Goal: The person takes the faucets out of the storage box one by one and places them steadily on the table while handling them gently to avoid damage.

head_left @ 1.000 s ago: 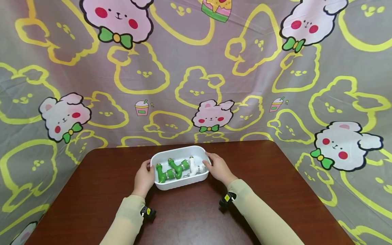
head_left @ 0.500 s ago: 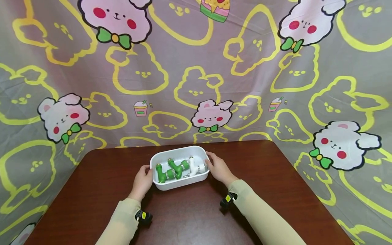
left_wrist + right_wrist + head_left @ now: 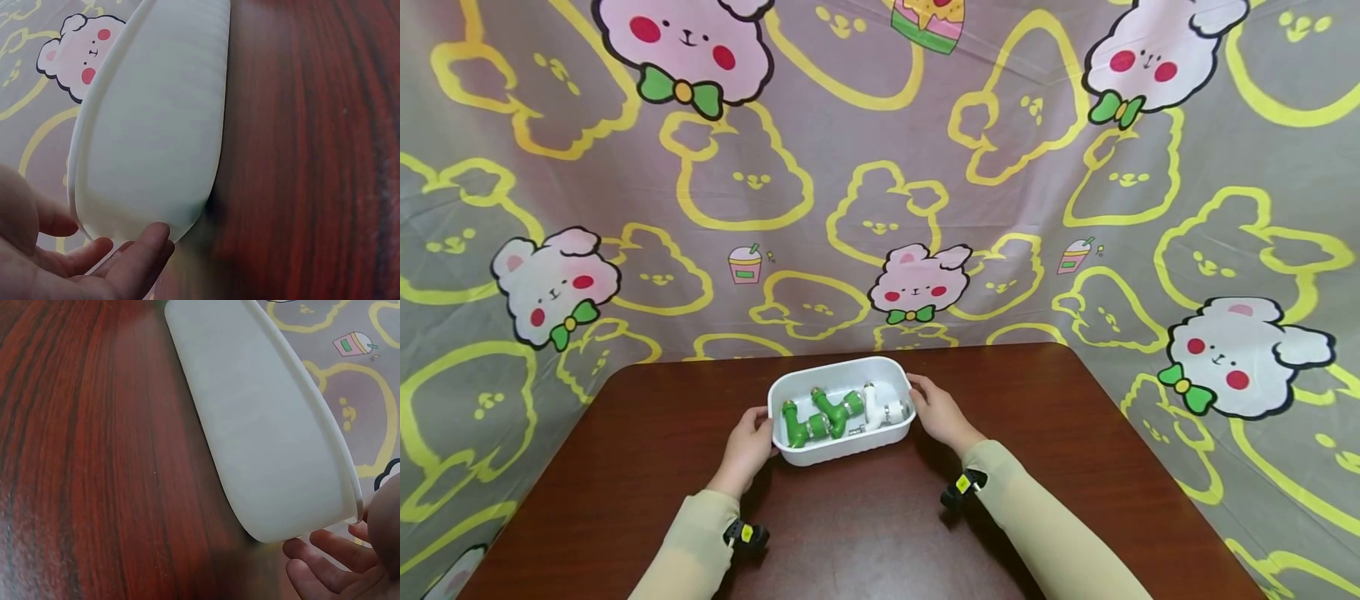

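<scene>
A white oblong tray (image 3: 850,448) rests on the table, slightly askew. Inside lie two green pipe fittings (image 3: 837,417) with metal collars, and a white pipe fitting (image 3: 871,410) on the right. My left hand (image 3: 747,442) is at the tray's left end, its thumb outside the rim. In the left wrist view, loosely bent fingertips (image 3: 156,234) lie right at the lower corner of the tray's wall. My right hand (image 3: 943,414) is at the right end, thumb also off the rim. Its relaxed fingers (image 3: 322,562) show just below the tray's end in the right wrist view.
The dark red-brown wooden table (image 3: 880,525) extends around the tray, its back edge close behind. A patterned cloth (image 3: 880,208) hangs behind and along both sides. Black wrist cameras (image 3: 747,535) sit below both hands.
Both hands have drawn slightly outward from the tray's ends. The thumbs, over the rim one second ago, are now outside it. The tray and fittings have stayed in place.
</scene>
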`<state>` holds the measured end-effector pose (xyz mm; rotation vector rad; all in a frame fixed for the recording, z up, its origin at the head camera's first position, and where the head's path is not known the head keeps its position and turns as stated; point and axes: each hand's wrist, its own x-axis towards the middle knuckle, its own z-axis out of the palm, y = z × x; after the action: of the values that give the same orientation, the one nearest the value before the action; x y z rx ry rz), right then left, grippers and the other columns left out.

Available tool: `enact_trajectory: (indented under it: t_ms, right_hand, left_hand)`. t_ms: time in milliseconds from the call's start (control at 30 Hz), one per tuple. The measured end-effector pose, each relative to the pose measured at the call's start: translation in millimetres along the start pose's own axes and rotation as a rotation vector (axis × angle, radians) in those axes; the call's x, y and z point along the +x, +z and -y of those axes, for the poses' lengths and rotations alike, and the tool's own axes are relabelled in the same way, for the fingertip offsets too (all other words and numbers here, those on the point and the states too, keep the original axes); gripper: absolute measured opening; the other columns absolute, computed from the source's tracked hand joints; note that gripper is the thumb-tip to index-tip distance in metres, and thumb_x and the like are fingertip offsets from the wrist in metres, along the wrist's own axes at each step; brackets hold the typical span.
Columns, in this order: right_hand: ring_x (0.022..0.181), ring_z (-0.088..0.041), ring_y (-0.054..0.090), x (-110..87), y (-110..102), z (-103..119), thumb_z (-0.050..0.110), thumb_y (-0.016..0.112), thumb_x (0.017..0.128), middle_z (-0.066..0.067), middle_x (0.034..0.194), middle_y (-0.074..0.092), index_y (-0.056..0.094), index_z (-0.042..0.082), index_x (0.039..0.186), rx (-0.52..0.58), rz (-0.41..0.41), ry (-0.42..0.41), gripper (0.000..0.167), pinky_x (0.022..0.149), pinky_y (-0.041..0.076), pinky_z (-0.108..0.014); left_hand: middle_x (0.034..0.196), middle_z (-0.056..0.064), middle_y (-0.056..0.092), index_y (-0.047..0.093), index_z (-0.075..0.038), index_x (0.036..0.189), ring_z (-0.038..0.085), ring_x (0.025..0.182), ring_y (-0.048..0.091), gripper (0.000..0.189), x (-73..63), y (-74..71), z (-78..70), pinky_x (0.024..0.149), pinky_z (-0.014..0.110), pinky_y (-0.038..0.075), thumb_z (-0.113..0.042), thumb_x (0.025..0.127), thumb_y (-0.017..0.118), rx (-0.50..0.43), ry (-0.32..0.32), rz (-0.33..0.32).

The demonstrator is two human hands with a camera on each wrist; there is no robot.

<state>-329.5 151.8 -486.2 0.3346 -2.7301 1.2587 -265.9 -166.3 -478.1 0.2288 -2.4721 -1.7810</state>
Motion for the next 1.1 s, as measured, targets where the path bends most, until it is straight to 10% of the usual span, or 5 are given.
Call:
enact_trajectory:
  t_ms: [567, 1100]
  right_hand:
    - [0.114, -0.031, 0.067, -0.7, -4, -1, 0.012, 0.051, 0.107, -0.019, 0.127, 0.069, 0.055, 0.005, 0.145, 0.013, 0.02, 0.011, 0.038, 0.1, 0.052, -0.049]
    - [0.112, -0.03, 0.066, -6.6, -14, -8, 0.015, 0.051, 0.107, -0.017, 0.127, 0.068, 0.054, 0.007, 0.146, 0.0, 0.015, 0.034, 0.039, 0.099, 0.053, -0.049]
  left_hand:
    - [0.137, 0.035, 0.052, 0.044, 0.012, 0.145, 0.039, 0.11, 0.063, 0.045, 4.8, 0.6, -3.0, 0.078, 0.033, 0.059, -0.012, 0.108, 0.039, 0.026, -0.036, 0.034]
    - [0.151, 0.034, 0.043, 0.039, 0.01, 0.15, 0.044, 0.132, 0.054, 0.048, 4.5, 12.4, -2.6, 0.107, 0.054, 0.05, -0.018, 0.111, 0.036, -0.112, -0.066, 0.061]
